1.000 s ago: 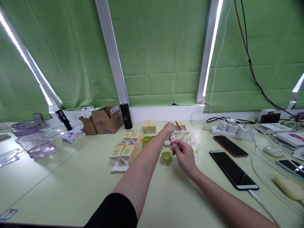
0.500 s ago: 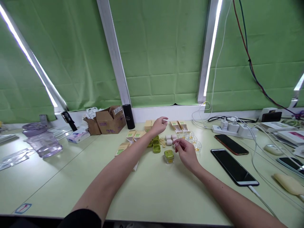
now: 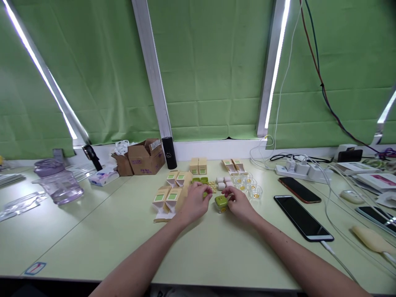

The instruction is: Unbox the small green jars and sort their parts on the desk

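Note:
A small clear container with a green lid [image 3: 221,201] stands upright on the table between my hands. My right hand [image 3: 240,203] is closed at its right side, with thumb and index finger against the lid's edge. To the left, my left hand [image 3: 195,201] has its fingers bent, thumb and index apart, and nothing visible held. It partly hides the green square lids [image 3: 204,180] behind it. Small yellow pieces [image 3: 213,187], white rolls [image 3: 221,186] and clear cups with yellow bottoms [image 3: 256,192] lie just beyond. Opened cardboard cartons [image 3: 161,197] lie left of my left hand.
Two small cartons [image 3: 198,166] stand farther back. A black cylinder [image 3: 168,153] and a brown cardboard box [image 3: 145,159] are at the back left, a purple bottle [image 3: 58,185] farther left. Two phones [image 3: 303,216], [image 3: 299,189] and a power strip with cables [image 3: 303,171] occupy the right.
My left hand has come back toward me from beyond the green lids to beside the green-lidded container. My right hand has moved slightly down to the container's edge.

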{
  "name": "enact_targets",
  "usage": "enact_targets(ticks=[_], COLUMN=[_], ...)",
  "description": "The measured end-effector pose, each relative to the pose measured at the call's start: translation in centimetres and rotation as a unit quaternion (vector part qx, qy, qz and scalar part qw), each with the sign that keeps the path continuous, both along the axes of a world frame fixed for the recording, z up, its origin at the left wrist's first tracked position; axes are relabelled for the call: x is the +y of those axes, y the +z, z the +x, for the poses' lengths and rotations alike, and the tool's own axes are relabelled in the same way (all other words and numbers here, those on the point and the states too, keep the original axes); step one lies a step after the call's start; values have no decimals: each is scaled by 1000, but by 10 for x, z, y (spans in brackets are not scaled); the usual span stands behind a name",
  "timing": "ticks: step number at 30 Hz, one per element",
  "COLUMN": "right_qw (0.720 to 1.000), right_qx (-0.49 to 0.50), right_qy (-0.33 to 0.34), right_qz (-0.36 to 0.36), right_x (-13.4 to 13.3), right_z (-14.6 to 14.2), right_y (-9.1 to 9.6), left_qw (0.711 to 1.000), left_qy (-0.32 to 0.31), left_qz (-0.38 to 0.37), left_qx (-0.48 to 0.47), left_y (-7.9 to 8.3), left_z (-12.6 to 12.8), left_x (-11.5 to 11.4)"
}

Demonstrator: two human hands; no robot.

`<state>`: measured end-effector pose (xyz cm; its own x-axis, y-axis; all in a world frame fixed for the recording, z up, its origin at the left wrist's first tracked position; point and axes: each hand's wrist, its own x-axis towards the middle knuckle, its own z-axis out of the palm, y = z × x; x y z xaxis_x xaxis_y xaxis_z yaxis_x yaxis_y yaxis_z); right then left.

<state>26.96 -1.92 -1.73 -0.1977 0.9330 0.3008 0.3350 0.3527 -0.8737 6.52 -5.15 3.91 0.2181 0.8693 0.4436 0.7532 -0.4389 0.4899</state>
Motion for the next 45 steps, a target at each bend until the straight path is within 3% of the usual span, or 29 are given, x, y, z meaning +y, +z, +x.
enact_targets(ticks=[6, 17, 21, 23, 26, 30, 40, 45], right_qw=[996, 995, 993, 981, 940, 886, 870, 880], right_qx=[2, -11, 72, 149, 280, 390, 423, 412], right_qy=[88, 92, 70, 73, 114, 174, 167, 158], right_qz=[-27, -34, -58, -101, -160, -181, -193, -178], right_x=[-4, 0, 2, 1, -3, -10, -11, -10], right_z=[0, -1, -3, -3, -1, 0, -1, -2], right_y=[2, -5, -1, 5, 15, 23, 25, 23], left_qw=[998, 1000, 998, 995, 989, 981, 981, 981], left_qy=[-42, -22, -20, -20, -18, -13, -17, -17], left_qz=[41, -17, -19, -20, -2, 16, 18, 14], left_qx=[13, -12, -59, -99, -149, -193, -190, -192], left_y=[-21, -28, -25, -23, -21, -22, -28, -27], left_z=[-4, -5, -5, -5, -5, -6, 1, 2], left_x=[2, 4, 5, 6, 8, 11, 6, 5])
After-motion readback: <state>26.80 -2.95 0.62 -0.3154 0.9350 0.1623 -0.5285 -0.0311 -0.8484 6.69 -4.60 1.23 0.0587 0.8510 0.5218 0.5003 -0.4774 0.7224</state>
